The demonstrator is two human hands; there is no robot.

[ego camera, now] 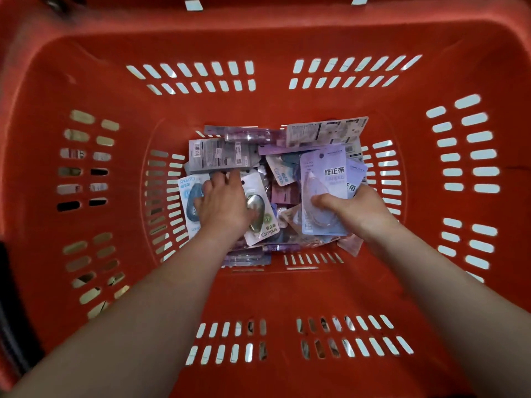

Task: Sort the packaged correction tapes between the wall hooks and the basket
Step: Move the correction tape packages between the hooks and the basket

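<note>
I look straight down into a red plastic basket (258, 104). A loose pile of packaged correction tapes (283, 179) covers its floor. My right hand (356, 211) grips a small stack of purple packs (324, 191), thumb across the front one. My left hand (222, 201) reaches into the pile on the left, fingers spread over a white pack with a silver tape (258, 214) and a blue pack (191, 196). Whether it grips anything is hidden under the palm. No wall hooks are in view.
The basket's slotted walls (465, 156) rise steeply on all sides around my forearms. A grey pack lying back side up with a barcode (218, 155) sits just beyond my left fingers. A pale pack leans at the back right (327, 130).
</note>
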